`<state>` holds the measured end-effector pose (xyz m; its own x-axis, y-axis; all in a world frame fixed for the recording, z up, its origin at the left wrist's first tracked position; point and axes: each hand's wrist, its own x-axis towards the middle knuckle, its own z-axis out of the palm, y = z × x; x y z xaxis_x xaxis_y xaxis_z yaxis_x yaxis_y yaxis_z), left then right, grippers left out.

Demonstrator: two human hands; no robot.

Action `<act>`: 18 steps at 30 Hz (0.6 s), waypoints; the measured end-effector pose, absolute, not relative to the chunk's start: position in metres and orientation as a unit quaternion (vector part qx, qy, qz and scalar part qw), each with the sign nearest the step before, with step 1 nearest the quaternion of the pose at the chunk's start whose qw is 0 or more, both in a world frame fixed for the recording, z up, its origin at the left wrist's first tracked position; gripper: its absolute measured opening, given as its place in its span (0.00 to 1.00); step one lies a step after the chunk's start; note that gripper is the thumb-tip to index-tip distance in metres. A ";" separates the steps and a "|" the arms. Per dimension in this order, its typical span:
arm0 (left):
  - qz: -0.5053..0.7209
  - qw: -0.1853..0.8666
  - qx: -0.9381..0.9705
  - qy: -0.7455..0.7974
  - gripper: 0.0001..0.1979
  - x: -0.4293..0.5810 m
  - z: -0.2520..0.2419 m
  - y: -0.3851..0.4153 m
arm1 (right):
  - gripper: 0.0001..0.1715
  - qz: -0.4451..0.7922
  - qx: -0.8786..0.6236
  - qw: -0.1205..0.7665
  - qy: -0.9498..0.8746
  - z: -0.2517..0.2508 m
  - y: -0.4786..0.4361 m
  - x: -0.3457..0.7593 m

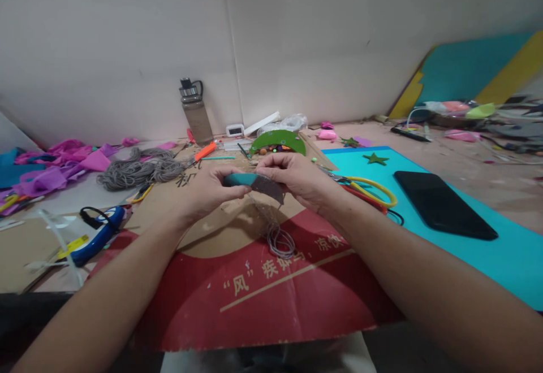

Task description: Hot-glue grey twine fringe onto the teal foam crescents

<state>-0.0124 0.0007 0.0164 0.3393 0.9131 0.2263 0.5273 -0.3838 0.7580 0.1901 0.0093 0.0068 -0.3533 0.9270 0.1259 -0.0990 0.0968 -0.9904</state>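
Observation:
Between my two hands is a small curved piece of felt-like sheet (267, 186), teal at its left end and dark grey at its right. My left hand (212, 189) pinches the teal end between thumb and fingers. With thumb and fingertips, my right hand (288, 172) grips the upper edge near the grey end. Below the piece hangs a thin grey cord (280, 241), its loops lying on the red and brown cardboard (297, 299). Whether the cord is fastened to the piece I cannot tell.
Scissors (373, 189) and a black phone (443, 203) lie on a bright blue sheet (475, 260) at right. A grey cord bundle (139, 169), an orange cutter (206, 151) and a blue glue gun (97, 237) are at left. A bottle (197, 116) stands behind.

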 end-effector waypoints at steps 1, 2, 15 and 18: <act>0.331 0.291 0.765 0.469 0.06 -0.012 0.017 0.001 | 0.12 0.577 -0.350 0.442 -0.591 0.007 0.009 0.190; 0.336 0.288 0.766 0.467 0.06 -0.012 0.017 0.000 | 0.12 0.582 -0.348 0.437 -0.591 0.007 0.009 0.191; 0.365 0.283 0.756 0.464 0.06 -0.012 0.015 -0.001 | 0.09 0.663 -0.328 0.385 -0.552 0.010 0.007 0.194; 0.365 0.279 0.763 0.455 0.06 -0.012 0.017 -0.002 | 0.09 0.659 -0.319 0.409 -0.544 0.009 0.008 0.194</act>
